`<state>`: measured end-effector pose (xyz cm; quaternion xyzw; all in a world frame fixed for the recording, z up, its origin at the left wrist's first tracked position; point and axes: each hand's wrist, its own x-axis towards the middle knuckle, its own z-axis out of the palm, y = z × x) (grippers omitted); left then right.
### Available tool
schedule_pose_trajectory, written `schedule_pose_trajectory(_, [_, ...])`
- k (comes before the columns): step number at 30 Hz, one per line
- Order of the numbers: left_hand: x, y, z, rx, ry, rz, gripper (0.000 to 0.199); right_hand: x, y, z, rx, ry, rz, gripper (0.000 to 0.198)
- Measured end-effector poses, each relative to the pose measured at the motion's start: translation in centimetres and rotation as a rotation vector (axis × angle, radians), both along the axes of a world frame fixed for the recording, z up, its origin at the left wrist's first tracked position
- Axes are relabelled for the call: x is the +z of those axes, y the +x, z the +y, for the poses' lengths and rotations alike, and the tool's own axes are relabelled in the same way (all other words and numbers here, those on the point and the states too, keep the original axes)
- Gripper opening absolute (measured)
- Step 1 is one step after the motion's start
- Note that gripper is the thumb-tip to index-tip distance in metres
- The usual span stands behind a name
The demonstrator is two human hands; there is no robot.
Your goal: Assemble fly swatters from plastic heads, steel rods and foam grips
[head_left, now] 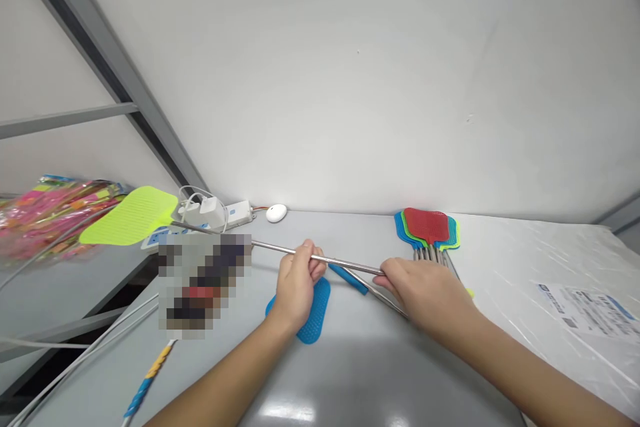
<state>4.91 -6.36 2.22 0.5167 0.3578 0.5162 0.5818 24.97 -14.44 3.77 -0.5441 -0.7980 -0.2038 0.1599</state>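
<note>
A fly swatter with a yellow-green paddle (133, 217) is stretched nearly level above the table, its paddle off to the left. My left hand (299, 280) is closed round the middle of its thin metal rod. Further right, my right hand (425, 290) grips the same rod near its end; that end is hidden in the fingers. Below lie a blue fly swatter head (315, 317), partly covered by my left wrist, and a blue handle (350, 278) beside a metal rod. Several stacked fly swatters (427, 225), a red one on top, lie behind my right hand.
At the left back stand a power strip with white plugs (213, 212) and a small round white device (276, 213). Packed pink and yellow goods (60, 213) are at far left. A plastic-wrapped package with a label (590, 310) lies right. White cables (95, 340) cross the left front.
</note>
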Motion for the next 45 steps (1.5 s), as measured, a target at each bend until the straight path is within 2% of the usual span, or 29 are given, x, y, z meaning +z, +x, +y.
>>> schedule_pose_trajectory(7, [1.2,-1.1,1.4,0.110,0.084,-0.147,0.044,-0.8,8.5,-4.4,-0.078,0.076,-0.135,0.037])
schedule_pose_trajectory(10, [1.4,-1.1,1.5,0.093,0.099,-0.153,0.045,-1.1,12.1,-6.0,-0.093,0.059,-0.164,0.034])
schedule_pose_trajectory(13, [1.4,-0.4,1.0,0.072,0.093,-0.174,0.046,-1.3,14.3,-6.9,-0.130,0.041,-0.145,0.032])
schedule_pose_trajectory(16, [1.0,0.6,-0.2,0.087,0.069,-0.204,0.046,-1.2,13.6,-6.6,-0.181,0.059,-0.106,0.033])
schedule_pose_trajectory(22, [-0.3,2.2,-2.4,-0.096,0.003,-0.158,0.048,0.0,5.2,-3.5,-0.004,0.149,-0.073,0.037])
schedule_pose_trajectory(26, [0.2,1.6,-2.1,-0.045,0.025,-0.160,0.047,0.6,2.4,-1.7,-0.010,0.205,-0.065,0.040])
schedule_pose_trajectory(30, [1.2,0.6,-1.1,0.027,0.080,-0.176,0.049,0.2,2.7,-1.6,-0.043,0.175,-0.057,0.041])
schedule_pose_trajectory(34, [1.4,0.1,-0.7,0.067,0.094,-0.181,0.049,-0.3,4.8,-2.5,-0.049,0.136,-0.092,0.039])
schedule_pose_trajectory(40, [0.3,0.8,-1.3,-0.064,0.063,-0.119,0.049,-1.5,8.5,-3.4,-0.046,0.098,-0.116,0.033])
schedule_pose_trajectory(42, [0.0,1.1,-1.7,-0.118,0.036,-0.113,0.049,-1.8,9.2,-3.5,-0.067,0.079,-0.121,0.030])
schedule_pose_trajectory(45, [0.1,1.4,-2.0,-0.122,-0.010,-0.152,0.047,-1.4,9.4,-3.4,-0.130,0.076,-0.121,0.027])
